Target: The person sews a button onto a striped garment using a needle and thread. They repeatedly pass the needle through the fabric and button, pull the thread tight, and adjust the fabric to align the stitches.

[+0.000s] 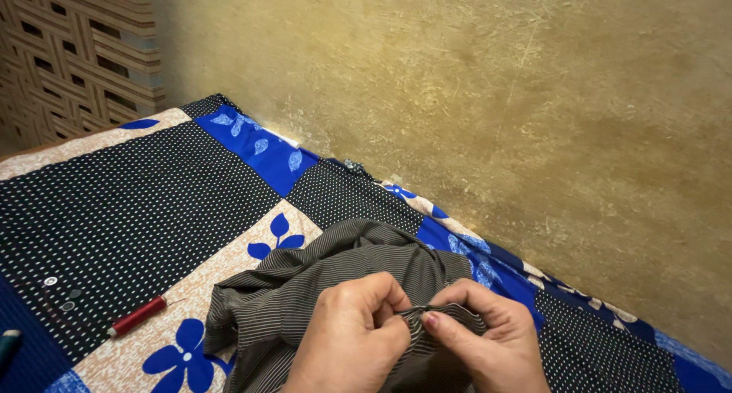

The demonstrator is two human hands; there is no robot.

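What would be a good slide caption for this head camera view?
Both hands, left hand and right hand, pinch a fold of dark striped garment on a patchwork bedsheet, red thread spool nearby.

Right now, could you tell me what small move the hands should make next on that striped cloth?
Probably draw the pinched fold taut: the left hand and right hand both pinch one edge of the striped garment, while the red thread spool and buttons lie aside.

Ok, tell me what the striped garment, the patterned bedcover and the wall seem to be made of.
Striped garment: thin woven cloth, matte; it folds and bunches softly where both hands pinch it (left hand, right hand).
Patterned bedcover: printed fabric, probably cotton; flat, dull, with dots and blue flowers.
Wall: rough earthen or mud plaster, going by its fibrous streaks.
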